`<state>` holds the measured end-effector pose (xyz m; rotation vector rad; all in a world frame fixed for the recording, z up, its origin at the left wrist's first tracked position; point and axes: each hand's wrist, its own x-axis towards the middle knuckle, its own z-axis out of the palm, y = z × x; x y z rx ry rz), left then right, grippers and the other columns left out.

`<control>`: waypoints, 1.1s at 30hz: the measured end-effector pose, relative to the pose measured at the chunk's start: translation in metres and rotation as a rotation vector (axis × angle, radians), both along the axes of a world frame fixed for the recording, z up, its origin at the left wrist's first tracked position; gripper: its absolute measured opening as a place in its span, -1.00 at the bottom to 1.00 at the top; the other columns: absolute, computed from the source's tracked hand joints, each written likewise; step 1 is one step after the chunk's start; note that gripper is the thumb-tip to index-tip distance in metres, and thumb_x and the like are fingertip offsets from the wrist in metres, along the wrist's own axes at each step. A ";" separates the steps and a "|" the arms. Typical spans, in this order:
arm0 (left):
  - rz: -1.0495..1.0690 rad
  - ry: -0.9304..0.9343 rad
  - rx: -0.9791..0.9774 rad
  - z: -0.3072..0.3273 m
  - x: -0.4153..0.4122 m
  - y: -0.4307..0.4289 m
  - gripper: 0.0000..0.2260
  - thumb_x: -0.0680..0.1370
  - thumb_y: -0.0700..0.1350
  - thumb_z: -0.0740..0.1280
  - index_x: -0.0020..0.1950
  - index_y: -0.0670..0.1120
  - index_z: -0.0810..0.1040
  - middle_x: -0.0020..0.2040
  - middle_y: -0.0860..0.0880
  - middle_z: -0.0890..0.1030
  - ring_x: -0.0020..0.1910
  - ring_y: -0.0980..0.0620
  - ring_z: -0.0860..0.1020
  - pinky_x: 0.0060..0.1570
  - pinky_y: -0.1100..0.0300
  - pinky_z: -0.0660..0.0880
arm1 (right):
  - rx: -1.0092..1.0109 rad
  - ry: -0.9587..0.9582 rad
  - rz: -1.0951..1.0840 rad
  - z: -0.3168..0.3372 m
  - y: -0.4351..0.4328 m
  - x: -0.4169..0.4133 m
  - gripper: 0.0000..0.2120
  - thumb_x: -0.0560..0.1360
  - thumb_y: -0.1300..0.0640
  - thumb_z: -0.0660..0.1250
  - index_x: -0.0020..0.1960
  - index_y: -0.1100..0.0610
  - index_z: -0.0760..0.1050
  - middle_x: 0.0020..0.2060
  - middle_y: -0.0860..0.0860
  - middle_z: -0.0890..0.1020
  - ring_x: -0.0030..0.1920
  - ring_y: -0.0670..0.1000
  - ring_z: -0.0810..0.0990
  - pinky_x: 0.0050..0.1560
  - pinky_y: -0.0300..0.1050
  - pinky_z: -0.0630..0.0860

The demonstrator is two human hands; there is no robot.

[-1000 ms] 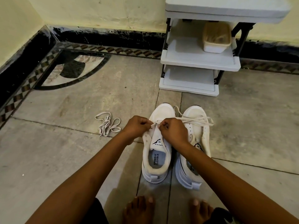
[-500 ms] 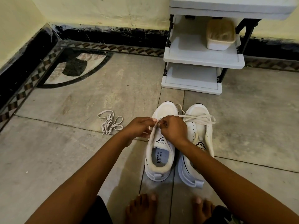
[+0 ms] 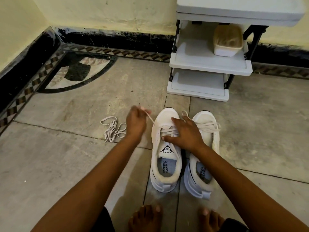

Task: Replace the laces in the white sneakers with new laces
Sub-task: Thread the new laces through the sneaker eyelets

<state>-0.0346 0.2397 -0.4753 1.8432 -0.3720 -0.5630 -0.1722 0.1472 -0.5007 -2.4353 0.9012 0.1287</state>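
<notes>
A view from above, looking down at a person's arms reaching over a grey stone floor (image 3: 66, 164). At far left, a black and brown patterned border runs along the yellow wall (image 3: 100, 10), with a dark fan-shaped inlay (image 3: 75, 72) set in the corner.

Further right, a loose lace (image 3: 113, 128) lies in a tangled heap on the floor, just left of the hands and touching neither sneaker.

The left hand (image 3: 135, 123), slightly blurred, is curled with its fingertips pinching the end of a pale lace (image 3: 150, 120). The lace stretches taut from the hand, down and right to the front eyelets of the left sneaker (image 3: 167, 115).

That sneaker stands upright with its toe pointing away from the person. It is partly laced across the front. The right hand (image 3: 185, 133) lies flat on its lacing, fingers straight and spread, with the thumb by the tongue.

The right sneaker (image 3: 203, 118) stands touching beside it, toe also pointing away. A lace (image 3: 210, 127) is draped loosely across its front.

Behind the sneakers, against the wall, stands a white shelf unit (image 3: 209, 64). A white tub (image 3: 227, 42) with something tan inside sits on its middle shelf.

At the bottom edge, the toes of two bare feet (image 3: 147, 218) point toward the sneakers.
</notes>
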 end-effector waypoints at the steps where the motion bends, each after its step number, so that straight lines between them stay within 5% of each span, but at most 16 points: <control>1: 0.084 0.121 -0.162 0.014 0.011 -0.005 -0.80 0.66 -0.12 0.07 -0.14 -0.08 0.36 -0.18 -0.09 0.61 -0.13 -0.05 0.61 -0.06 0.06 0.57 | 0.007 -0.006 0.008 0.000 0.000 0.000 -0.20 0.41 -0.29 0.32 0.50 0.06 0.16 0.48 0.06 0.23 0.51 0.06 0.03 0.47 -0.02 -0.02; 3: 0.159 0.156 -0.393 0.038 0.036 -0.011 -0.79 0.67 -0.12 0.04 -0.17 -0.06 0.29 -0.37 0.02 0.50 -0.41 0.11 0.52 -0.32 0.22 0.55 | 0.032 -0.003 0.025 0.002 -0.001 0.000 -0.19 0.40 -0.30 0.31 0.49 0.07 0.16 0.48 0.07 0.23 0.51 0.07 0.06 0.47 -0.02 0.00; 5: 0.151 0.020 -0.398 0.051 0.051 -0.013 -0.81 0.66 -0.13 0.06 -0.15 -0.05 0.27 -0.42 0.06 0.40 -0.51 0.18 0.37 -0.48 0.27 0.39 | 0.062 0.001 0.044 0.006 -0.007 -0.002 -0.18 0.38 -0.32 0.32 0.48 0.08 0.20 0.46 0.08 0.28 0.48 0.08 0.15 0.46 -0.02 0.10; 9: -0.276 -0.405 0.292 0.015 0.024 -0.004 -0.82 0.61 -0.01 0.17 0.01 -0.11 0.45 -0.23 -0.07 0.54 -0.29 0.00 0.46 -0.27 0.15 0.38 | 0.094 -0.035 0.052 0.011 -0.012 -0.008 -0.18 0.34 -0.34 0.34 0.44 0.09 0.27 0.43 0.11 0.32 0.47 0.09 0.20 0.39 -0.07 0.16; 12: -0.641 -0.408 0.588 -0.013 -0.002 0.005 -0.73 0.58 0.07 0.22 -0.08 -0.13 0.51 -0.14 -0.12 0.59 -0.16 -0.05 0.50 -0.16 0.14 0.38 | 0.086 -0.020 0.053 0.008 -0.010 -0.008 -0.15 0.34 -0.36 0.32 0.47 0.08 0.22 0.47 0.09 0.26 0.50 0.07 0.13 0.43 -0.06 0.10; 16: -0.492 0.015 0.226 0.013 0.003 0.002 -0.75 0.59 -0.16 0.23 -0.30 -0.07 0.41 -0.43 0.00 0.37 -0.41 0.06 0.29 -0.43 0.25 0.20 | 0.082 -0.004 0.059 0.008 -0.010 -0.009 -0.16 0.35 -0.35 0.31 0.47 0.09 0.22 0.45 0.06 0.30 0.48 0.07 0.18 0.43 -0.05 0.13; 19: -0.140 0.538 -0.449 0.066 0.035 -0.001 -0.72 0.55 -0.16 0.19 -0.37 -0.06 0.40 -0.56 0.07 0.29 -0.56 0.14 0.21 -0.57 0.34 0.18 | 0.086 -0.002 0.069 0.009 -0.010 -0.009 -0.16 0.35 -0.35 0.31 0.46 0.09 0.23 0.43 0.06 0.33 0.46 0.07 0.22 0.43 -0.04 0.16; 22: 0.039 0.579 -0.797 0.106 0.069 0.002 -0.69 0.58 -0.06 0.18 -0.38 -0.06 0.37 -0.55 0.07 0.32 -0.60 0.17 0.23 -0.61 0.34 0.19 | 0.089 0.001 0.072 0.010 -0.009 -0.007 -0.16 0.36 -0.34 0.32 0.47 0.10 0.22 0.44 0.07 0.32 0.45 0.07 0.23 0.43 -0.04 0.16; 24: 0.092 0.376 -0.523 0.099 0.067 0.002 -0.72 0.62 -0.08 0.15 -0.30 -0.04 0.35 -0.48 0.05 0.35 -0.57 0.16 0.24 -0.59 0.31 0.17 | 0.114 0.001 0.066 0.010 -0.010 -0.007 -0.16 0.37 -0.33 0.32 0.48 0.10 0.20 0.45 0.06 0.30 0.46 0.06 0.22 0.43 -0.04 0.17; 27: -0.106 -0.041 0.136 0.053 0.038 0.004 -0.88 0.56 -0.22 0.24 -0.14 -0.03 0.39 -0.29 -0.04 0.45 -0.44 0.06 0.35 -0.46 0.26 0.25 | 0.155 -0.005 0.067 0.011 -0.010 -0.009 -0.15 0.38 -0.31 0.32 0.50 0.11 0.16 0.47 0.05 0.26 0.47 0.05 0.20 0.43 -0.05 0.17; 31: -0.611 -0.320 0.455 0.001 0.009 0.013 -0.76 0.51 -0.22 0.32 0.17 -0.07 0.54 0.08 -0.07 0.61 0.05 -0.03 0.56 0.00 0.18 0.46 | 0.163 -0.021 0.064 0.009 -0.010 -0.008 -0.15 0.39 -0.30 0.32 0.50 0.11 0.15 0.47 0.07 0.26 0.46 0.06 0.22 0.41 -0.05 0.18; 33: -0.689 -0.416 0.585 -0.005 0.003 0.012 -0.81 0.52 -0.09 0.35 0.11 -0.07 0.58 0.05 -0.08 0.63 0.06 -0.06 0.56 -0.02 0.17 0.44 | 0.156 -0.021 0.059 0.008 -0.010 -0.009 -0.16 0.39 -0.31 0.31 0.50 0.11 0.15 0.47 0.08 0.26 0.45 0.07 0.24 0.40 -0.05 0.18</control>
